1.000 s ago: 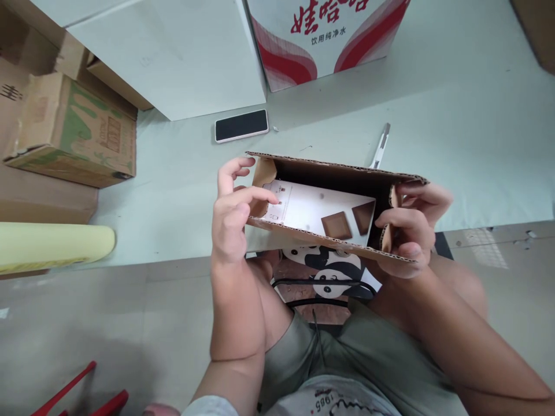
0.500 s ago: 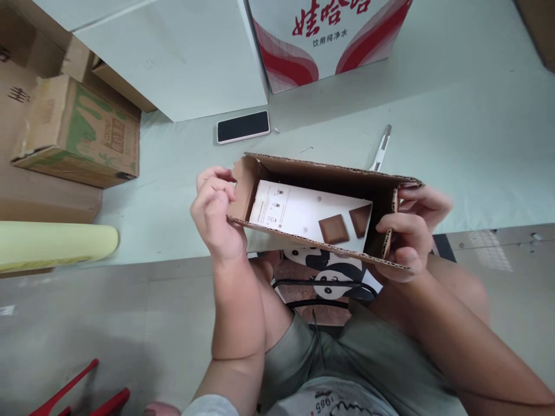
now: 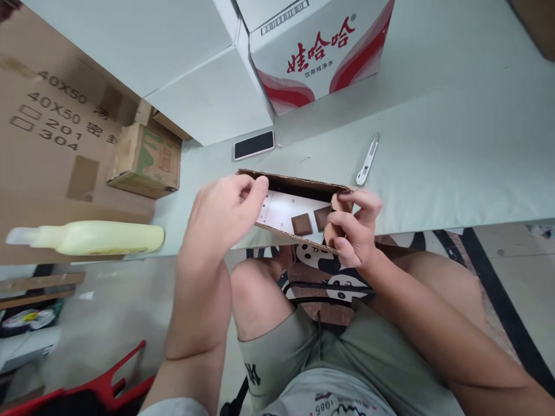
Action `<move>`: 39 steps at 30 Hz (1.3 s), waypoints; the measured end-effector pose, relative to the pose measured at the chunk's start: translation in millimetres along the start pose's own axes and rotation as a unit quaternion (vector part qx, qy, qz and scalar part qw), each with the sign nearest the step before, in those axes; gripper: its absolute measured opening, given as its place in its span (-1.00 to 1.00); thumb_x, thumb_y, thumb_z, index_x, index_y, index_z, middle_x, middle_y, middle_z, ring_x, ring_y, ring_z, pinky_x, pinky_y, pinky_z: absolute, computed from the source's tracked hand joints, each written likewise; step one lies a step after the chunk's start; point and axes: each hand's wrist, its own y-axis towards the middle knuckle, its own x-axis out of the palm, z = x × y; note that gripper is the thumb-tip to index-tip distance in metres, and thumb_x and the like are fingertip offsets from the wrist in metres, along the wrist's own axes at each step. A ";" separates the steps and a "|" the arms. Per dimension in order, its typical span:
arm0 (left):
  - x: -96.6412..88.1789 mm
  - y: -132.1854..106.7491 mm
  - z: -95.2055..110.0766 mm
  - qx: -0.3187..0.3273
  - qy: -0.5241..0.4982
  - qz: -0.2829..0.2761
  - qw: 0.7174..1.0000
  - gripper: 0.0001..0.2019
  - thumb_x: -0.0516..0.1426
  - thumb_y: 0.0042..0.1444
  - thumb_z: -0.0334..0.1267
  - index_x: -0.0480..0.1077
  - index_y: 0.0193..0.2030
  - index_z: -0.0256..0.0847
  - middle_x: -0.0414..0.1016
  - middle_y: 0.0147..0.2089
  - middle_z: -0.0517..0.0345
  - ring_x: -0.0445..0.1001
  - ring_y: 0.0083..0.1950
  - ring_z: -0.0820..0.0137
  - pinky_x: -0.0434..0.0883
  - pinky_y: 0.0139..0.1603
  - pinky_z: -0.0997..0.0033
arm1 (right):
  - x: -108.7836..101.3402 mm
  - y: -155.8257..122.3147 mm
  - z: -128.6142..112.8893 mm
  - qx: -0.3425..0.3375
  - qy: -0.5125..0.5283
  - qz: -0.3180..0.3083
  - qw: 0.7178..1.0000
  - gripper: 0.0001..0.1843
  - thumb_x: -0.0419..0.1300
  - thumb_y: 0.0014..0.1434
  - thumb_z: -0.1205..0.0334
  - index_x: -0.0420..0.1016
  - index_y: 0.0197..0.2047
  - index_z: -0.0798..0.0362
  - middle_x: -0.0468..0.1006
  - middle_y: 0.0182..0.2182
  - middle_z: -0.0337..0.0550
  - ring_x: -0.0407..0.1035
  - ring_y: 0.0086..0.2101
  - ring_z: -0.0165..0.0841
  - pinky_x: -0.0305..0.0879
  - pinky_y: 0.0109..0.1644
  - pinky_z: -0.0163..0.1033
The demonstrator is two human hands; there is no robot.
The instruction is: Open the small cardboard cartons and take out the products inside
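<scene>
An open brown cardboard box (image 3: 299, 184) is held at the near edge of the table, its long opening facing up toward me. Inside lies a white carton (image 3: 280, 209) printed with brown chocolate squares. My left hand (image 3: 221, 214) covers the box's left end, thumb and fingers closed together there; the flap under them is hidden. At the other end, my right hand (image 3: 358, 225) grips the box by its right end flap, fingers curled over the cardboard. Just beyond the right hand rests a white utility knife (image 3: 368, 159).
Behind the box a phone (image 3: 254, 145) lies on the table, in front of large white cartons (image 3: 212, 92) and a red-and-white carton (image 3: 323, 63). To the left are a pale yellow bottle (image 3: 110, 237), a small printed box (image 3: 150, 159) and a big brown carton (image 3: 56, 127).
My left hand has moved from gripping the left flap's outer side to lying over that end of the box. The box appears lower and further left, and the view has shifted.
</scene>
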 end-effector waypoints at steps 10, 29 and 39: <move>25.4 26.6 19.0 -0.136 0.241 -0.177 0.944 -0.50 -0.06 0.37 0.10 0.30 -0.54 -0.09 0.54 -0.37 -0.10 0.54 -0.25 0.01 0.42 -0.14 0.05 | 5.9 -3.8 5.8 0.015 0.036 0.021 0.999 -0.75 0.00 0.27 0.15 0.46 -0.09 -0.08 0.30 0.16 -0.05 0.19 0.15 -0.05 0.17 0.23 0.15; -13.9 20.7 3.3 -0.060 -0.025 -0.154 0.986 -0.85 0.26 0.22 -0.16 0.48 -0.11 -0.10 0.57 -0.11 0.00 0.52 -0.09 0.18 0.55 -0.10 0.15 | 19.5 -12.1 15.3 0.063 0.052 0.003 0.997 -0.78 0.00 0.33 0.08 0.41 -0.08 -0.10 0.18 0.22 -0.06 0.15 0.24 -0.06 0.22 0.36 0.20; -33.2 6.0 -60.7 -0.188 -0.160 -0.323 0.914 -0.13 0.23 0.17 0.41 0.12 0.51 0.13 0.31 0.45 -0.19 0.64 0.12 0.17 0.67 0.10 0.06 | 32.6 -18.8 18.4 0.109 0.084 -0.060 0.989 -0.72 0.03 0.30 -0.03 0.44 -0.15 -0.05 0.21 0.24 -0.01 0.23 0.24 0.00 0.22 0.36 0.28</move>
